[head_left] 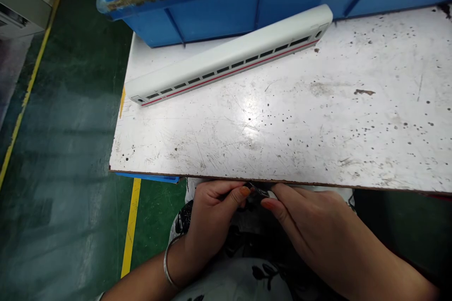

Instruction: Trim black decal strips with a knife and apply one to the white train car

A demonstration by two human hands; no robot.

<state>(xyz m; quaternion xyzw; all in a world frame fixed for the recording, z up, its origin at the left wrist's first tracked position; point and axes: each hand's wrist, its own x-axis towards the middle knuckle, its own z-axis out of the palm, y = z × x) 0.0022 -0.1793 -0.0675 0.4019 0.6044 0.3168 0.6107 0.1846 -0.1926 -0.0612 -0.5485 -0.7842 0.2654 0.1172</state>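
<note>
My left hand (219,211) is closed at the table's front edge, thumb and forefinger pinched together on something dark and too small to name. Close beside it, my right hand (307,221) has its thumb and fingers closed around a small dark-and-pale piece (266,193), whose kind I cannot make out. Part of that piece is hidden by the fingers and the table edge. Farther back, a white model train carriage body (229,56) with dark windows and a red stripe lies slantwise on the table, apart from both hands.
The scratched, speckled white tabletop (282,122) stretches ahead of me. At its back stands a blue plastic bin (219,14) with a worn rim and dark parts inside. Below the left front edge, a blue object (151,178) sticks out. Yellow lines (131,225) mark the green floor.
</note>
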